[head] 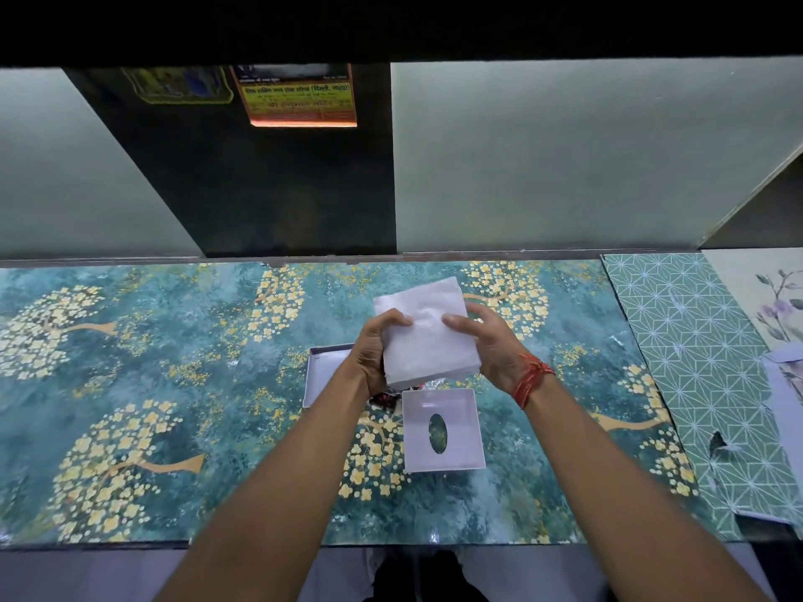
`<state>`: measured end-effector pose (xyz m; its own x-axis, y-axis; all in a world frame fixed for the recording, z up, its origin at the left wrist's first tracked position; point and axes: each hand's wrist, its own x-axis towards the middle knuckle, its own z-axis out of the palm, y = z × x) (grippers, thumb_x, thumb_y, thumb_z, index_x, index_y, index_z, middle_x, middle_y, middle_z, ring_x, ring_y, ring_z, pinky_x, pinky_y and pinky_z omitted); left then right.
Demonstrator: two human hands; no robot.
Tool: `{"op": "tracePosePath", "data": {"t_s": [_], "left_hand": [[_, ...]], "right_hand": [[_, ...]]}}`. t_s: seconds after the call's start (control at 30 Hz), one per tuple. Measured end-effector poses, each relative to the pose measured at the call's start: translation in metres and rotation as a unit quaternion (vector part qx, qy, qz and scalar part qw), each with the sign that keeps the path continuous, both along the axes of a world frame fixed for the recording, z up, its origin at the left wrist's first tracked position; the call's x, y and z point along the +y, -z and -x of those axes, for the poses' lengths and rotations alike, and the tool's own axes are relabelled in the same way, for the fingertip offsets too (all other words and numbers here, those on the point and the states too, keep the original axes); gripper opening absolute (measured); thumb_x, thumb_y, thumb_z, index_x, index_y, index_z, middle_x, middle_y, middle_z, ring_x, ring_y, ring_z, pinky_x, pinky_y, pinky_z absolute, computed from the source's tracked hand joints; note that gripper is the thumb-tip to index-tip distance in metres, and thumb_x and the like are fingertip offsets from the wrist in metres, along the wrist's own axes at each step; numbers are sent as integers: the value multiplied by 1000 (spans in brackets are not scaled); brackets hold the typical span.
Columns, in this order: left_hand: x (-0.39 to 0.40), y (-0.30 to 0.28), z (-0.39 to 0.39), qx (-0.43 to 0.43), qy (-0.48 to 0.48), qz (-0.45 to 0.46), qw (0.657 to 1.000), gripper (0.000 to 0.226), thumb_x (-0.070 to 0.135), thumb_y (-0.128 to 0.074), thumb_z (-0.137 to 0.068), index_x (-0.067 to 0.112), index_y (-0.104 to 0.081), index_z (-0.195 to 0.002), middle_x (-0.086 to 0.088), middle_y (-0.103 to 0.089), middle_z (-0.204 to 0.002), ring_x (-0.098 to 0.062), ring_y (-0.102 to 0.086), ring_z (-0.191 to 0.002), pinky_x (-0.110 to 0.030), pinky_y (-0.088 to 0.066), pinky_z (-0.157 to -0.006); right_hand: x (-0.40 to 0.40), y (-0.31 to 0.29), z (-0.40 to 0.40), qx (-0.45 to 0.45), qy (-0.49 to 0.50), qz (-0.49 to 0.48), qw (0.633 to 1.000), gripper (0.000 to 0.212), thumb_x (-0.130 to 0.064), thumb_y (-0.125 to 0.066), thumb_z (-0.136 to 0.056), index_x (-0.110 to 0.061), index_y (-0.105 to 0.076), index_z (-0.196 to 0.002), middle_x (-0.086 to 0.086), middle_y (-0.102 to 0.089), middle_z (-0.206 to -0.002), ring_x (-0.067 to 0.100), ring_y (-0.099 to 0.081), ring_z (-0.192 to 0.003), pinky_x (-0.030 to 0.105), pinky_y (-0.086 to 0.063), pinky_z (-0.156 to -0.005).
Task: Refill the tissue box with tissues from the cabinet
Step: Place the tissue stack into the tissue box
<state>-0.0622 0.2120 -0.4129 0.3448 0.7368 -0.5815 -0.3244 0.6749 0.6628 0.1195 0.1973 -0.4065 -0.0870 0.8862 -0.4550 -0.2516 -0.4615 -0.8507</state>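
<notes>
A thick white stack of tissues (428, 336) is held above the counter between both hands. My left hand (376, 356) grips its left edge and my right hand (489, 345), with red thread at the wrist, grips its right edge. Under the left hand lies the open white tissue box base (319, 373), partly hidden by my forearm. Its white lid (443, 430) with an oval slot lies flat on the counter just below the stack.
The counter (174, 384) has a teal covering with yellow flowering trees. A green geometric sheet (704, 362) and a floral sheet (773, 306) lie at the right. Frosted panels (543, 158) and a dark panel with an orange sticker (300, 95) stand behind.
</notes>
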Motion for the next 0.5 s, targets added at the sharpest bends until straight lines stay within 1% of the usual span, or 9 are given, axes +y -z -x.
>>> {"op": "tracePosePath", "data": {"t_s": [0.07,0.13,0.17,0.2,0.3,0.37,0.4,0.43,0.5], "left_hand": [[-5,-1,-3,31,16,9,999,29,25,-64,-67,14,-75,-92,-14,-71,-92,-32,-66,-80,-39,-52,-76],[-9,0,-5,59,25,16,998,21,29,-64,-74,13,-74,-84,-11,-72,-81,-28,-67,-69,-34,-52,-70],[-11,-1,-6,65,24,17,997,23,30,-64,-77,11,-74,-85,-10,-73,-79,-27,-67,-68,-34,-52,-69],[-13,-1,-8,69,22,17,997,28,32,-66,-77,9,-74,-90,-12,-73,-83,-28,-67,-72,-35,-51,-71],[-14,5,-16,87,-16,10,996,60,39,-76,-60,4,-71,-109,-20,-67,-107,-33,-63,-91,-43,-48,-85],[-14,12,-20,99,-50,1,994,70,44,-75,-58,1,-70,-112,-22,-67,-110,-35,-63,-94,-46,-47,-86],[-16,10,-20,98,-55,-4,994,67,46,-72,-61,2,-71,-111,-22,-68,-109,-35,-64,-93,-46,-48,-85],[-19,6,-20,86,-61,-9,994,57,46,-69,-67,5,-72,-107,-19,-70,-104,-34,-66,-88,-44,-49,-84],[-24,6,-17,70,-59,-3,996,36,42,-60,-81,11,-73,-95,-13,-74,-89,-31,-68,-75,-39,-51,-74]], "right_hand": [[-7,-1,3,-4,8,-22,1000,61,-22,-78,-68,-3,-57,-122,16,-69,-110,32,-68,-90,40,-59,-73],[-10,0,5,-19,31,-31,999,58,-18,-78,-66,-4,-58,-119,14,-69,-107,28,-68,-87,38,-59,-72],[-10,3,6,-28,43,-31,998,61,-17,-79,-63,-5,-57,-118,14,-68,-108,27,-68,-87,38,-59,-72],[-11,4,7,-36,52,-27,998,65,-17,-81,-61,-6,-55,-119,14,-67,-110,27,-67,-89,38,-58,-73],[-12,6,14,-58,33,-3,998,81,-25,-84,-55,-8,-48,-126,15,-65,-118,31,-67,-99,42,-58,-79],[-13,5,17,-82,18,11,996,79,-28,-81,-61,-10,-42,-127,9,-62,-114,25,-66,-95,38,-56,-75],[-13,5,18,-90,20,20,996,73,-26,-79,-68,-11,-40,-127,7,-60,-112,22,-64,-91,35,-54,-71],[-12,5,18,-94,26,28,995,65,-24,-76,-75,-12,-39,-127,6,-58,-110,20,-62,-88,33,-52,-67],[-13,6,16,-103,39,41,993,50,-22,-68,-85,-12,-40,-125,3,-57,-106,17,-60,-83,30,-49,-62]]}}
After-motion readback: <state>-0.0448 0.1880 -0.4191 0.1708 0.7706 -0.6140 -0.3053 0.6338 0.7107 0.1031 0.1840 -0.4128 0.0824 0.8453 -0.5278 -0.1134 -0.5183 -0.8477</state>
